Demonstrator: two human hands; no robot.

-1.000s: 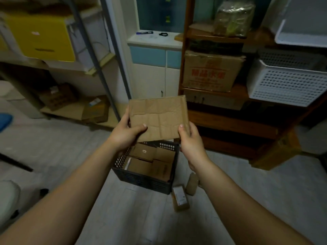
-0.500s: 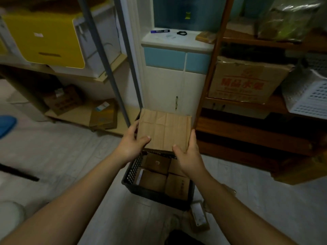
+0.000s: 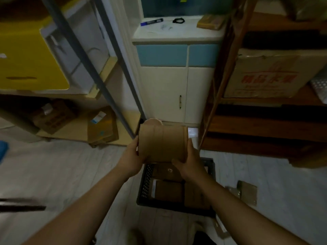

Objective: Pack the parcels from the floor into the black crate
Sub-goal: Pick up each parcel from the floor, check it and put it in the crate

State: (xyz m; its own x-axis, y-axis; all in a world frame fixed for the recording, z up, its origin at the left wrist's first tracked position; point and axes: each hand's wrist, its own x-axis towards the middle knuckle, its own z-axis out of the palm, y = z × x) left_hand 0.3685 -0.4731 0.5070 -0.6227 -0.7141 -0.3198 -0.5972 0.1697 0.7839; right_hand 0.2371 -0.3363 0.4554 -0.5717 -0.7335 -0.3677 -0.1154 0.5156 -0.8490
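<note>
Parcel (image 3: 162, 144) lower, flat, long axis crosswise

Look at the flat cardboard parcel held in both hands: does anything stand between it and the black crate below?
Nothing visible blocks the way. The cardboard parcel, gripped by the left hand and right hand, hangs over the far end of the black crate. Parcels already inside cover the crate's floor, so it would land on them.

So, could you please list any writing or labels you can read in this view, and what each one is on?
Red Chinese characters on the large cardboard box on the wooden shelf: blurred, not readable.
White label on the flat parcel under the metal rack: too small.
Small mark on a parcel in the black crate: unreadable.
Held parcel: no text showing.
</note>
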